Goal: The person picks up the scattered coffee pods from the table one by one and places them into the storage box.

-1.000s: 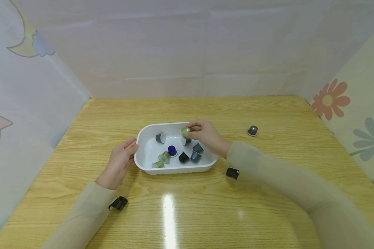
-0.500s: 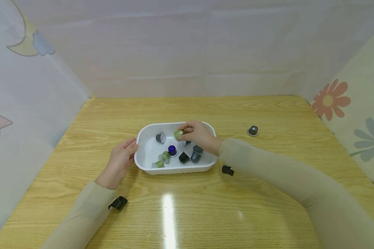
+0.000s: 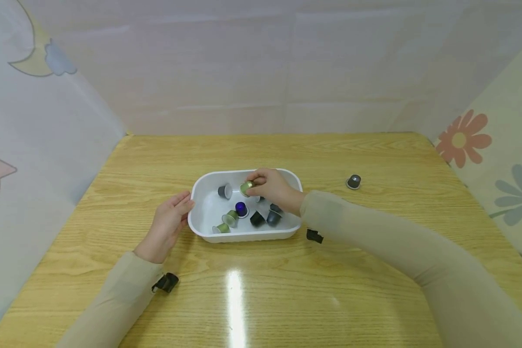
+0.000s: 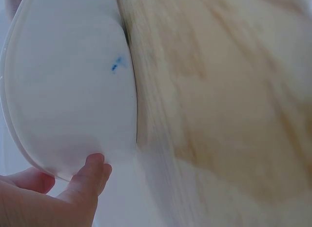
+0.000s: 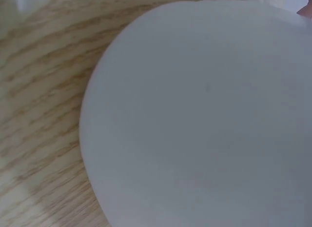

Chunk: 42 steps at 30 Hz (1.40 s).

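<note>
My left hand [image 3: 165,224] holds the left end of a white plastic tub [image 3: 248,237], thumb at the rim. In the left wrist view its fingertips [image 4: 94,159] press the tub's outer wall. Above the tub's far side, my right hand [image 3: 275,187] pinches a light green coffee capsule [image 3: 244,189] between thumb and fingers. Inside the tub lie several more capsules, among them a grey capsule [image 3: 222,192], a purple-blue capsule [image 3: 241,209], a green capsule [image 3: 231,218], a black capsule [image 3: 257,219] and a slate-grey capsule [image 3: 273,218]. The right hand partly hides others.
A dark capsule [image 3: 354,181] stands rim down on the wooden table [image 3: 287,290], right of the tub. A pale wall covering [image 3: 243,72] rises behind the table. The right wrist view is mostly filled by the tub's smooth white outer wall [image 5: 204,119].
My right hand has moved left with the green capsule, away from the tub's right part towards its middle. The left hand stays on the tub's left end.
</note>
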{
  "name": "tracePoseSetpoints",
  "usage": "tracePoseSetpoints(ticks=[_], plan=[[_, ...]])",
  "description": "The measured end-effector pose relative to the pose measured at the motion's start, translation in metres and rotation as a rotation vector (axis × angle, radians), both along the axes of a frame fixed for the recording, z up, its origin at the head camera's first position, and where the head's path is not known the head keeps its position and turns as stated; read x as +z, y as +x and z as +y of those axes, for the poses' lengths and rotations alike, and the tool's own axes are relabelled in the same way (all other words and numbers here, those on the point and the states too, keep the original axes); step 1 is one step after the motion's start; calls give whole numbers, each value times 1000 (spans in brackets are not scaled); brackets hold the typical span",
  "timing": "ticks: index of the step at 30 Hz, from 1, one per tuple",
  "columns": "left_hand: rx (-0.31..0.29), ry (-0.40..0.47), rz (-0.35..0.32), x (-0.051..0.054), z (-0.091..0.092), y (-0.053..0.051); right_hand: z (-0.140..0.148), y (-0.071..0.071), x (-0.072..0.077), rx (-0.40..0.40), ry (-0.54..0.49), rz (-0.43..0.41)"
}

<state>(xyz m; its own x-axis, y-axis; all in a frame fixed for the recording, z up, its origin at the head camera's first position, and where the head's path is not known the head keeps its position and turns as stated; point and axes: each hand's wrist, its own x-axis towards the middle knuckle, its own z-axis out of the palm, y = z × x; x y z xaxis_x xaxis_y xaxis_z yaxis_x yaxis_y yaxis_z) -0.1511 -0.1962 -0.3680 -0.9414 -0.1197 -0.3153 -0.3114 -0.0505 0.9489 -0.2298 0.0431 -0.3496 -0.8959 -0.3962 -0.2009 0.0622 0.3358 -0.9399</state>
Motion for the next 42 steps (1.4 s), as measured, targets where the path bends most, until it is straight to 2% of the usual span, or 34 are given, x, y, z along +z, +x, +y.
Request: tracePoseSetpoints(ticks=[10,23,29,42], plan=[[12,12,-15,0,1,-1,11,0,-1,-16,-10,13],[-12,-2,-2,1,2,0,51,17,8,-33,-63,84],[-4,-7,-7,1,1,1,67,22,5,-34,-93,120],[-6,-8,-11,1,2,1,109,25,11,-87,2,222]])
